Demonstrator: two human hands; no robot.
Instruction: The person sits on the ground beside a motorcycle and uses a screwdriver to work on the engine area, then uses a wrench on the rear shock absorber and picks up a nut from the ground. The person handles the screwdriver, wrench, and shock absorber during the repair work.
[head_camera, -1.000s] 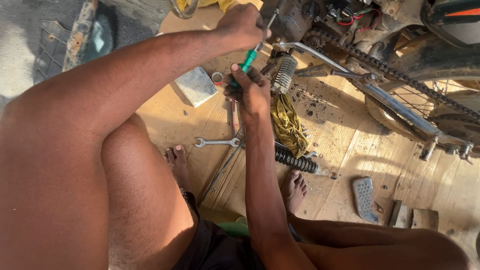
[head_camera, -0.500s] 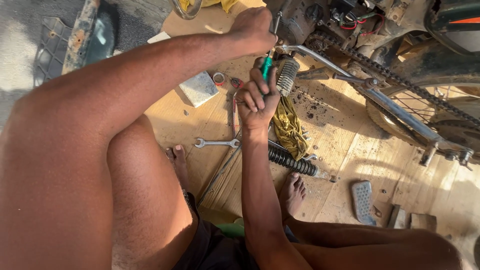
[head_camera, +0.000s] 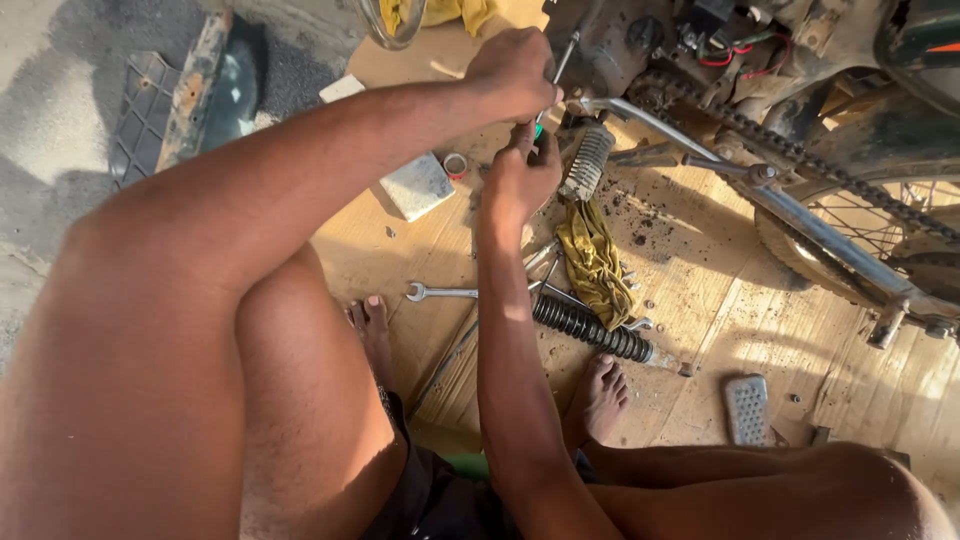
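Note:
My left hand (head_camera: 515, 72) is closed around a thin metal tool shaft (head_camera: 566, 52) that points up at the motorcycle's engine area (head_camera: 640, 40). Just below it, my right hand (head_camera: 520, 175) grips a green-handled screwdriver (head_camera: 538, 129); only a sliver of green shows between the two hands. Both hands sit right beside the ribbed rubber footpeg (head_camera: 586, 160) on the chrome bar (head_camera: 700, 140). The drive chain (head_camera: 800, 150) runs off to the right of them.
On the wooden board (head_camera: 700, 300) lie a combination wrench (head_camera: 440, 292), a yellow rag (head_camera: 592, 262), a black coil spring (head_camera: 590, 328), a grey ribbed pedal pad (head_camera: 746, 408), a grey block (head_camera: 418, 185) and a small tape roll (head_camera: 455, 163). My bare feet rest near the spring. The spoked wheel (head_camera: 880, 230) is at right.
My right hand has moved up closer under my left hand, and the green handle is now almost hidden. The left hand stays on the shaft by the engine.

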